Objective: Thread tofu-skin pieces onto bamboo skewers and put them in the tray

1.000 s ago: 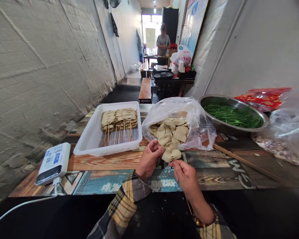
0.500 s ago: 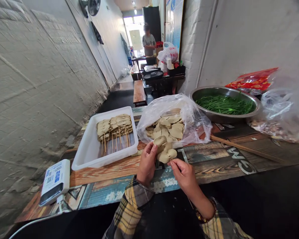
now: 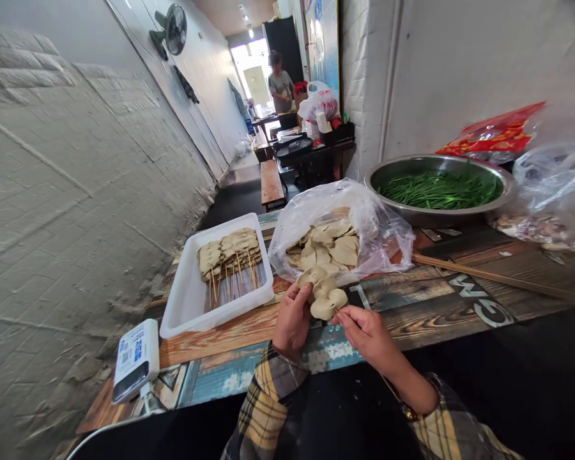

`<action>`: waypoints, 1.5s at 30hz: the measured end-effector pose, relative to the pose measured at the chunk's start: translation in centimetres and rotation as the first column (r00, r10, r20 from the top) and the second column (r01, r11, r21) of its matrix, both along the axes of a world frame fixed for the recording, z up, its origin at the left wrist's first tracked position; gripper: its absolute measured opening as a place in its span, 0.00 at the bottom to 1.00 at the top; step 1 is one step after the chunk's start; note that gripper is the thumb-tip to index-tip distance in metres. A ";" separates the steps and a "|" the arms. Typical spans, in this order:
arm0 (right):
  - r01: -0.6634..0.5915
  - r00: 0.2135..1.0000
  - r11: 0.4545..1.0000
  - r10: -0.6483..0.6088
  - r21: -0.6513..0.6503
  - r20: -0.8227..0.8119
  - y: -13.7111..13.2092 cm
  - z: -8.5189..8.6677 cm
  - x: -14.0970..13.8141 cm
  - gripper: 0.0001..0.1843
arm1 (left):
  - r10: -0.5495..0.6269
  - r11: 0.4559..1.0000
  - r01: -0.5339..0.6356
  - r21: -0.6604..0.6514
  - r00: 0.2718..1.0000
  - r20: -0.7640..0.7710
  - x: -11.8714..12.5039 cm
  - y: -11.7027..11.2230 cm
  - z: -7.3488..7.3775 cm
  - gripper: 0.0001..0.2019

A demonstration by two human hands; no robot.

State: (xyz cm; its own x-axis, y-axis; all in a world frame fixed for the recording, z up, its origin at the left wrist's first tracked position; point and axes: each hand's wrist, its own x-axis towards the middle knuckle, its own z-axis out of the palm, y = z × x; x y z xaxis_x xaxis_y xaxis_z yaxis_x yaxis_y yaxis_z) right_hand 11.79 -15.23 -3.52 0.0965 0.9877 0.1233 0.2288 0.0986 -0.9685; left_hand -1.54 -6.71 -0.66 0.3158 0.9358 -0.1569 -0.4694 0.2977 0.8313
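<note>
White plastic forms the slab-shaped box with blue lettering at the near left, on a patchwork wood-print tabletop. Right of it, a shallow white rectangular tray holds a stack of skewered beige pieces, bare stick ends pointing near.

Next comes the left hand, its thumb and fingers closed on a few thin, rounded beige slices, just in front of a clear crinkled plastic bag of more such slices. The right hand pinches thumb against forefinger at their near edge, other fingers curled, apparently gripping a thin wooden stick that shows below the wrist.

The step looks like threading; it seems to call for the left hand keeping the slices flat while the right guides the stick.

Farther right stand a round steel bowl of long green stalks and, nearer, loose pale sticks.
</note>
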 end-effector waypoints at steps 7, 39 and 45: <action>0.015 0.983 0.997 -0.027 0.071 0.182 0.1 -0.1 -0.5 0.23 | 0.001 1.000 -0.002 0.012 0.999 0.046 0.0 0.0 0.1 0.17; 0.075 0.932 0.986 -0.123 0.152 0.340 -0.8 -1.2 -0.9 0.20 | 0.079 0.994 -0.083 0.071 0.995 0.064 0.2 -0.1 -0.3 0.15; 0.107 0.951 0.987 -0.136 0.118 0.278 -0.5 -0.6 -1.1 0.18 | 0.073 0.995 -0.076 0.067 0.996 0.054 0.3 -0.2 -0.1 0.15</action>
State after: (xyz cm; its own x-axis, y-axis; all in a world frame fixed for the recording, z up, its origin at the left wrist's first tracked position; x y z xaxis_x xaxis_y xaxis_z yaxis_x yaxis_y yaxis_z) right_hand 10.64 -15.72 -4.10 0.1613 0.9518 0.2610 0.5095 0.1462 -0.8480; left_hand -1.20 -6.95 -0.78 0.2508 0.9650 -0.0768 -0.5310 0.2035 0.8226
